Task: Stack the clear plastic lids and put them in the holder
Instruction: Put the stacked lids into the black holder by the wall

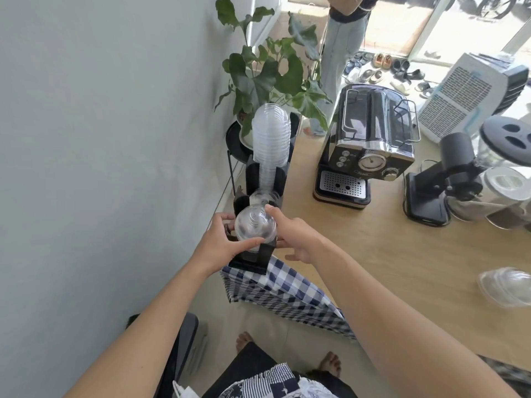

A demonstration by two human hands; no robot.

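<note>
A short stack of clear, dome-shaped plastic lids (255, 228) sits between the two hands at the near left corner of the pale wooden worktop (402, 254), right over the nearest slot of the black plastic holder (253, 258). The left hand (221, 242) clasps the stack from the left, with the fingers curled round its far side and the thumb stretched along its near rim. The right hand (290, 234) presses on the stack from the right, its fingertips on the dome's upper right edge and its thumb hanging free below. Both hands thus close on the same stack, and whether its bottom already rests in the slot I cannot tell.

The lids are see-through and glossy, with a small round raised opening at the top, and the nested rims show as faint rings through the plastic. Just beyond them, in the next slot, lies another clear dome lid (260, 196). At the far end of the holder rises a tall column of stacked clear dome lids (270, 139), leaning slightly to the right at its top.

At the right edge of the worktop, well apart from the hands, lies a loose group of clear dome lids (505, 285) on its side. A blue and white checked cloth (281, 294) hangs over the near edge of the worktop, just beside the holder.
</note>
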